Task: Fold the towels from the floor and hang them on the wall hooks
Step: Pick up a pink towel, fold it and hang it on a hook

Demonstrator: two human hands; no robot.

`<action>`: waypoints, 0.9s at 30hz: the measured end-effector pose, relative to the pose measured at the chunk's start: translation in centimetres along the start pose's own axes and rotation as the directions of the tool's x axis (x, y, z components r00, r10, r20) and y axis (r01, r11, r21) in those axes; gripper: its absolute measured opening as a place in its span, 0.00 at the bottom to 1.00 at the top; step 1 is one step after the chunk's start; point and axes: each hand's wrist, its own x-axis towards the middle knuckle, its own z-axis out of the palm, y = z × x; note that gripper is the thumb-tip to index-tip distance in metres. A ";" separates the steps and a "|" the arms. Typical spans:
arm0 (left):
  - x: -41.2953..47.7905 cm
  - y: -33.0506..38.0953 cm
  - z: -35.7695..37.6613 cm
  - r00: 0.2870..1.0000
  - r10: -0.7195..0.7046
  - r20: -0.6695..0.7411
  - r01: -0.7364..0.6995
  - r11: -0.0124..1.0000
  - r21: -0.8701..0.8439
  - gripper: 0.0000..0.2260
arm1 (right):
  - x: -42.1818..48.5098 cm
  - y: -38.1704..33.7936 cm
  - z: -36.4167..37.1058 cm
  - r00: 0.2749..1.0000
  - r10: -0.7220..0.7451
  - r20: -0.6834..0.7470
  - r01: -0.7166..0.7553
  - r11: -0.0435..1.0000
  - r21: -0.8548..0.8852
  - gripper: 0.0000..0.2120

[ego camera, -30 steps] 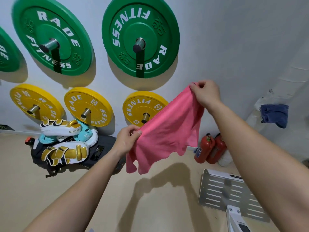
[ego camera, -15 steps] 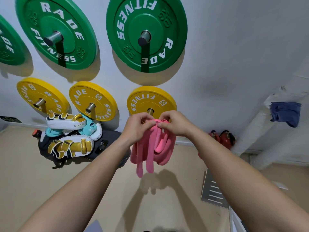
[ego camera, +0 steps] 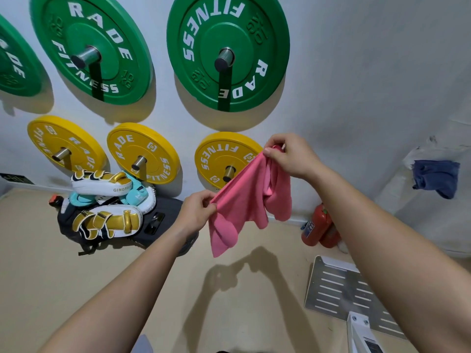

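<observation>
I hold a pink towel (ego camera: pixel 244 197) in the air in front of the wall, doubled over so its layers hang down. My right hand (ego camera: pixel 290 156) pinches the upper corners, up by the lowest right yellow plate. Lower and to the left, my left hand (ego camera: pixel 197 212) pinches the folded edge. The top edge runs taut and slanted between the two hands. A dark blue towel (ego camera: pixel 435 177) hangs on the wall at the far right; its hook is hidden under it.
Green weight plates (ego camera: pixel 226 52) and yellow weight plates (ego camera: pixel 142 154) sit on wall pegs. Boxing pads (ego camera: pixel 107 200) lie piled on a dark bag at the wall's foot. Red fire extinguishers (ego camera: pixel 318 225) stand at right, near a metal base plate (ego camera: pixel 339 284) on the beige floor.
The hands came together at the towel's top, doubling it over, then drew apart again. Now the right hand is high and the left low, with the folded towel stretched between them.
</observation>
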 end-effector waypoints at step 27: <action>-1.7 -3.9 -4.9 0.973 -0.077 -0.216 0.109 0.984 0.142 0.01 | -2.1 7.3 -0.7 0.915 0.361 -0.182 -0.368 0.930 -0.007 0.06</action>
